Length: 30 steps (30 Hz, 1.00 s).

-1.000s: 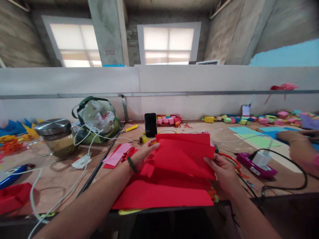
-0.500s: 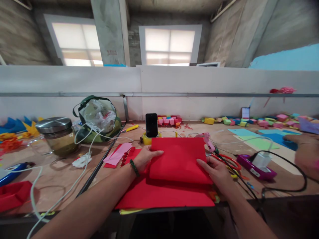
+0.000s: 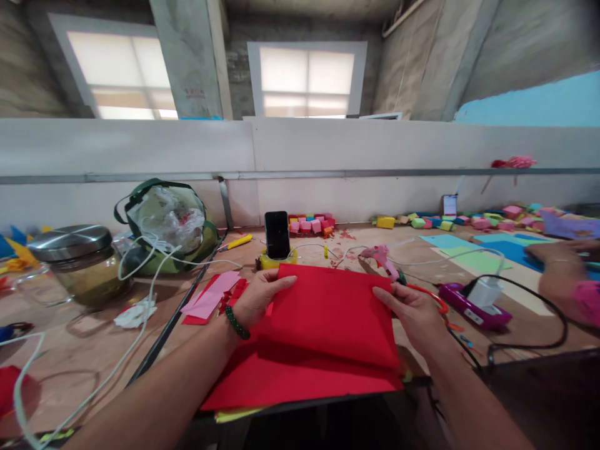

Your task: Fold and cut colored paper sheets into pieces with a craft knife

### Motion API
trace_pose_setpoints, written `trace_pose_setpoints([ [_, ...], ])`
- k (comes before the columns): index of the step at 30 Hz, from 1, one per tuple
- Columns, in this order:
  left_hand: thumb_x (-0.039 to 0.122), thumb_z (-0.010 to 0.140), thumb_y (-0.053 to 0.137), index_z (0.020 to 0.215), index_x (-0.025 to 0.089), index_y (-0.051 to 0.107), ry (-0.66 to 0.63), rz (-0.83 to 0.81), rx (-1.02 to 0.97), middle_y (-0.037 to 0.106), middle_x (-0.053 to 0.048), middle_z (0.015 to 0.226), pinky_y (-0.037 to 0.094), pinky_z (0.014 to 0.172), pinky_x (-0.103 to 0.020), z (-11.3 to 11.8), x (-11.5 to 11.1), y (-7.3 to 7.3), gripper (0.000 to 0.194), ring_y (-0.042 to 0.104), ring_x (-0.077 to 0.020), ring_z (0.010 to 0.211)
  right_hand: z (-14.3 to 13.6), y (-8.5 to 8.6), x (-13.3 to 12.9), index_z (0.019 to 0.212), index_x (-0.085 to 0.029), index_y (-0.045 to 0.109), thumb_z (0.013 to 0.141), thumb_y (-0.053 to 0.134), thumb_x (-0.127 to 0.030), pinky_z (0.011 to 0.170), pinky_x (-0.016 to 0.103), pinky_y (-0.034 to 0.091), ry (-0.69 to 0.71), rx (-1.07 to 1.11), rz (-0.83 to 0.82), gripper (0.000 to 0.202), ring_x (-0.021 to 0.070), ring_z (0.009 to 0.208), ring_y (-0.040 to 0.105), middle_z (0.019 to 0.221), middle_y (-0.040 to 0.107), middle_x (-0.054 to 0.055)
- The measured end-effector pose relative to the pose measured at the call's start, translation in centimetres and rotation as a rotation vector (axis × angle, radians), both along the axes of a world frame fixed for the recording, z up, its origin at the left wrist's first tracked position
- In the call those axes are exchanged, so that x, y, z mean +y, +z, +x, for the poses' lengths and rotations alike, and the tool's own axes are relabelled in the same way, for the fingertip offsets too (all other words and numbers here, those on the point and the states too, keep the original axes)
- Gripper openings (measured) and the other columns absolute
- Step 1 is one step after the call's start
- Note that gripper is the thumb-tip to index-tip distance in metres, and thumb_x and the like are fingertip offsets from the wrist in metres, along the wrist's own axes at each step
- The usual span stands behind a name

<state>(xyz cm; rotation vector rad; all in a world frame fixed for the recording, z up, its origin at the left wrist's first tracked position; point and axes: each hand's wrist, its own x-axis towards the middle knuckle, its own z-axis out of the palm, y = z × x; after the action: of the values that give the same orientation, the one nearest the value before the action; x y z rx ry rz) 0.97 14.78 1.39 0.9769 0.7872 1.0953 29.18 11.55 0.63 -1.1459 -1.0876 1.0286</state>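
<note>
Pinching the upper red sheet (image 3: 334, 315) by opposite edges: left hand (image 3: 260, 297), right hand (image 3: 416, 312).

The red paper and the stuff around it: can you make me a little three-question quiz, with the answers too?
1. True or false: the left hand and the right hand both hold the upper red paper.
2. Which wrist wears the dark green bracelet?
3. What colour is the power strip to the right of the red paper? A) yellow B) purple C) green

Key: 1. True. 2. The left wrist. 3. B, purple.
</note>
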Motion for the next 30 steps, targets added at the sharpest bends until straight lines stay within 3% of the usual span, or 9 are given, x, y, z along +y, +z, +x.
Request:
trace_pose_setpoints([
  [5, 0.03, 0.058, 0.09, 0.089, 0.012, 0.073, -0.011, -0.037, 0.01, 0.076, -0.006, 0.081, 0.055, 0.065, -0.024, 0.0, -0.3, 0.3, 0.04, 0.071, -0.0174, 0.07, -0.3, -0.2, -0.5, 0.072, -0.021, 0.076, 0.053, 0.088, -0.046, 0.058, 0.031, 0.059, -0.023, 0.051, 0.011, 0.034, 0.0217, 0.062, 0.071, 0.072, 0.076, 0.003],
  [12, 0.036, 0.063, 0.087, 0.085, 0.012, 0.071, 0.026, -0.112, 0.057, 0.075, -0.007, 0.076, 0.052, 0.054, -0.021, 0.0, 0.2, -0.4, 0.036, 0.069, -0.0151, 0.061, -1.2, -1.4, -0.4, 0.084, -0.025, 0.076, 0.061, 0.084, -0.039, 0.058, 0.035, 0.061, -0.097, 0.131, -0.011, 0.028, 0.0257, 0.068, 0.074, 0.075, 0.077, 0.001],
  [15, 0.032, 0.062, 0.088, 0.088, 0.011, 0.071, 0.047, -0.131, 0.075, 0.075, -0.007, 0.079, 0.054, 0.059, -0.023, 0.1, 0.3, -0.7, 0.037, 0.07, -0.0163, 0.065, -1.1, -1.6, -0.5, 0.083, -0.025, 0.076, 0.062, 0.084, -0.041, 0.056, 0.032, 0.06, -0.144, 0.105, -0.013, 0.028, 0.0243, 0.068, 0.073, 0.08, 0.078, 0.002],
  [18, 0.029, 0.062, 0.088, 0.087, 0.012, 0.069, 0.073, -0.138, 0.092, 0.074, -0.006, 0.08, 0.053, 0.06, -0.024, 0.2, 0.2, -0.6, 0.035, 0.069, -0.0159, 0.066, -0.9, -1.7, -0.6, 0.08, -0.025, 0.075, 0.065, 0.082, -0.042, 0.052, 0.031, 0.058, -0.164, 0.062, -0.029, 0.024, 0.0233, 0.063, 0.072, 0.073, 0.076, 0.002],
  [25, 0.023, 0.062, 0.086, 0.076, 0.015, 0.064, 0.111, -0.163, 0.165, 0.067, 0.002, 0.066, 0.044, 0.049, -0.017, -0.1, 0.0, 0.3, 0.027, 0.059, -0.0081, 0.051, -1.0, -1.4, -0.8, 0.072, -0.025, 0.073, 0.059, 0.086, -0.039, 0.05, 0.029, 0.055, -0.196, 0.11, -0.057, 0.022, 0.0188, 0.055, 0.067, 0.068, 0.074, 0.0],
  [30, 0.026, 0.064, 0.084, 0.076, 0.016, 0.067, 0.092, -0.191, 0.206, 0.068, 0.001, 0.069, 0.042, 0.046, -0.015, -0.5, 0.1, 0.3, 0.023, 0.06, -0.0082, 0.053, -1.0, -1.6, -0.8, 0.068, -0.022, 0.072, 0.056, 0.087, -0.041, 0.047, 0.027, 0.051, -0.185, 0.118, -0.068, 0.028, 0.0165, 0.049, 0.063, 0.06, 0.071, -0.001],
])
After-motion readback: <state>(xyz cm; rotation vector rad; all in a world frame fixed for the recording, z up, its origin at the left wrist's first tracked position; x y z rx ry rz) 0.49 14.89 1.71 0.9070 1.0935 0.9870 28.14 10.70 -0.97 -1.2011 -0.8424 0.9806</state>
